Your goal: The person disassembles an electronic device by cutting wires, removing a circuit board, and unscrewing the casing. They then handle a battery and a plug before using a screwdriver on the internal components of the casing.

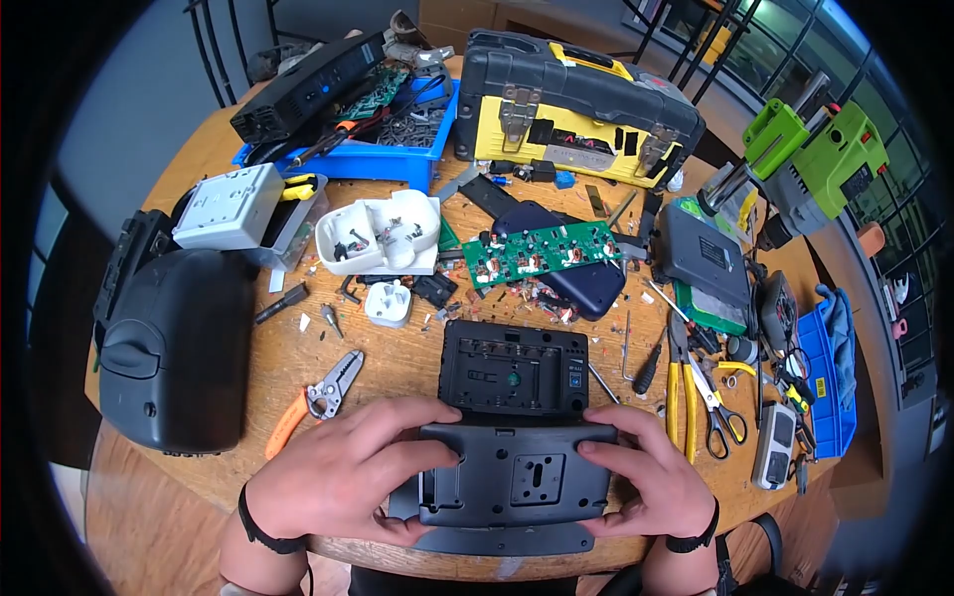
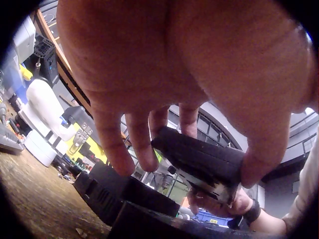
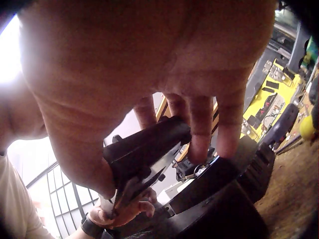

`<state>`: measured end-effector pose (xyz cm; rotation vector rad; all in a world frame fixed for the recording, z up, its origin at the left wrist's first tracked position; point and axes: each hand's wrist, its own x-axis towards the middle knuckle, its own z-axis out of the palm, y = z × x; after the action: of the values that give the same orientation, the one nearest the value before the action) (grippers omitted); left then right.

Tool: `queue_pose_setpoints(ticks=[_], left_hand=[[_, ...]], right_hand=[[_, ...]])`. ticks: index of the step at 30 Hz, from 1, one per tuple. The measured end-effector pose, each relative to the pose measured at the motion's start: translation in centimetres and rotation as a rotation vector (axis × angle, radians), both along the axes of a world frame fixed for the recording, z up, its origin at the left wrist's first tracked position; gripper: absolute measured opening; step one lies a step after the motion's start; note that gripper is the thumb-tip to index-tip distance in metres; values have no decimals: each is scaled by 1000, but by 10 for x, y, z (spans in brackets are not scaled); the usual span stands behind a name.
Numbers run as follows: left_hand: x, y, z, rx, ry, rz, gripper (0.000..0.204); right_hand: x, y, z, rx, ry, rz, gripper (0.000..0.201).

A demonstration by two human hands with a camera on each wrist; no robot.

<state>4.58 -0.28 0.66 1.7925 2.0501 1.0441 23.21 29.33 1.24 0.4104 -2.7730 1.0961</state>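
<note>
Both hands hold a black plastic panel [image 1: 487, 477] by its two ends, near the table's front edge. The left hand [image 1: 348, 472] pinches its left end, thumb below and fingers above; the right hand [image 1: 656, 477] grips the right end likewise. In the left wrist view the panel [image 2: 199, 154] lies between thumb and fingers. The right wrist view shows the panel [image 3: 144, 147] held the same way. Just behind it lies a black housing [image 1: 512, 368] with an open recess. Another dark flat part [image 1: 507, 541] lies partly hidden beneath the panel.
Wire strippers [image 1: 323, 397] lie left; yellow-handled pliers [image 1: 681, 387], scissors [image 1: 717, 407] and a screwdriver [image 1: 649, 368] lie right. A green circuit board [image 1: 542, 252], white container [image 1: 378, 233] and scattered debris are behind. Farther back stand a toolbox [image 1: 576, 109] and blue tray [image 1: 397, 159].
</note>
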Motion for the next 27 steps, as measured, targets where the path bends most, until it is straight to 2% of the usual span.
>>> queue_pose_setpoints(ticks=[8,27], left_hand=[[-1,-1,0,26,-4,-28,69],[-2,0,1,46,-8,-28,71]], right_hand=[[0,2,-9,-74,64,22,73],[0,2,-9,-126,51,49,79]])
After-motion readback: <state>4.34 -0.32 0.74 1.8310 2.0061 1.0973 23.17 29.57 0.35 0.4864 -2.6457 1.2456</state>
